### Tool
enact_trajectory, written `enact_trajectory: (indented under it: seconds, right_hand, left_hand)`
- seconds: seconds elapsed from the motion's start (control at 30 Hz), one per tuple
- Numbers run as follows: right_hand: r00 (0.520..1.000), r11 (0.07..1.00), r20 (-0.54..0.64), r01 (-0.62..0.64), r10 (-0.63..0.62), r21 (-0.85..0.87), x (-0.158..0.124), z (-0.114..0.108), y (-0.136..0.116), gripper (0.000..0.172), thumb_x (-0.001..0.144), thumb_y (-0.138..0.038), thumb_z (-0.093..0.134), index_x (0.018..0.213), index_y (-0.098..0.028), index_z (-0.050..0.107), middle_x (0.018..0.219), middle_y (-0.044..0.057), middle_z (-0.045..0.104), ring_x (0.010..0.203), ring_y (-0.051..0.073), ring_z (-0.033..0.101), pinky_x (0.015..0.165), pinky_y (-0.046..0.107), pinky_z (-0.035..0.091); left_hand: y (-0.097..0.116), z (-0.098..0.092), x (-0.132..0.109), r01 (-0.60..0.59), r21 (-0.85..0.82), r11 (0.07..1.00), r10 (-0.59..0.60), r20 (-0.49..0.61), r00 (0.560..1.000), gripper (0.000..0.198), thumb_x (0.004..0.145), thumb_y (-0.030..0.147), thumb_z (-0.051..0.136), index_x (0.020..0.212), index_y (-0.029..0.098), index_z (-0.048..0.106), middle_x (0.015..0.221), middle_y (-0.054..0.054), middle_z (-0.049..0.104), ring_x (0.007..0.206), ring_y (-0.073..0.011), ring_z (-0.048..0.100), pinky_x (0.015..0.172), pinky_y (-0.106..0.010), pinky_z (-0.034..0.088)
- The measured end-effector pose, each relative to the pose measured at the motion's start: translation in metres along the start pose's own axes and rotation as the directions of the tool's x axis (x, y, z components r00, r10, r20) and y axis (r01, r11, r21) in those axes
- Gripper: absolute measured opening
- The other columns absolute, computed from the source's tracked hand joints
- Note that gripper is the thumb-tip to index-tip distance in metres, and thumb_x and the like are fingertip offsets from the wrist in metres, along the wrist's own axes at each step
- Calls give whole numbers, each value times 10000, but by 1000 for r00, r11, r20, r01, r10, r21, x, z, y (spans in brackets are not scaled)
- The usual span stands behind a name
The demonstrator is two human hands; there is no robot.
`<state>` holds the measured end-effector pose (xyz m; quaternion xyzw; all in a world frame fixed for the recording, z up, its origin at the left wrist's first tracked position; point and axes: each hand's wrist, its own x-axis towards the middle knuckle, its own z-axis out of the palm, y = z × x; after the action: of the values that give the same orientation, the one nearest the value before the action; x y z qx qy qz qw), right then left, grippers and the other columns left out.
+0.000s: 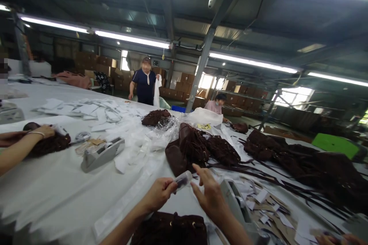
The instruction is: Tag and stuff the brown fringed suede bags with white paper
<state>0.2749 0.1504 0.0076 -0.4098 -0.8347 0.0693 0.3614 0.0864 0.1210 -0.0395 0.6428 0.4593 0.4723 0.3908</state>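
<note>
My left hand (161, 192) is closed on a small bundle in translucent white wrapping (184, 178), with something dark showing through it. Just right of the bundle's tip, my right hand (211, 191) has its fingers apart and holds nothing I can see. Below both hands lies a dark brown bag (175, 229) with gold-coloured eyelets, partly cut off by the frame. A grey tape dispenser (237, 201) stands beside my right forearm. Beyond my hands, dark brown fringed bags (192, 147) are heaped on the white-covered table (66, 191).
Another tape dispenser (105, 154) stands left of centre, near loose white papers (83, 109). A co-worker's hand (46, 132) rests on a brown bag at left; other hands (339, 239) show at lower right. More brown bags (316, 168) and paper scraps (276, 210) cover the right side.
</note>
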Motion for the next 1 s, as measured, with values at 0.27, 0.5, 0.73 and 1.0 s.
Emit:
enact_trajectory:
  seconds: [0.27,0.5,0.73,1.0]
  right_hand:
    - [965,946,255,31,55,-322,-3,41,-2,255,753,29,462,824,-167,609,828,77,598,737,194,576,652,270,409]
    - [860,649,241,-500,449,574,0,80,9,183,631,-164,566,772,-175,680,583,-8,618,538,161,534,540,265,408]
    - [749,331,254,-534,612,778,-5,121,-1,304,580,-337,658,806,-136,629,535,-24,570,489,113,515,479,218,390]
    - [669,134,270,-487,692,863,-13,137,-7,467,548,-248,616,1006,-169,574,670,-14,617,515,110,542,497,226,436]
  left_hand:
    - [-19,-15,-7,95,-32,995,-86,222,971,429,833,595,422,728,184,491,509,85,331,462,-87,295,448,-219,238]
    - [-62,-31,-20,96,65,993,-101,74,992,382,835,547,459,709,187,464,613,64,369,587,-109,355,551,-233,273]
    - [-66,-29,-9,100,60,993,-105,81,991,393,843,519,452,724,161,564,561,60,382,545,-111,348,530,-242,245]
    - [-68,-32,-13,168,-39,985,-168,1,986,358,718,496,632,776,157,534,626,57,459,593,-106,393,549,-223,295]
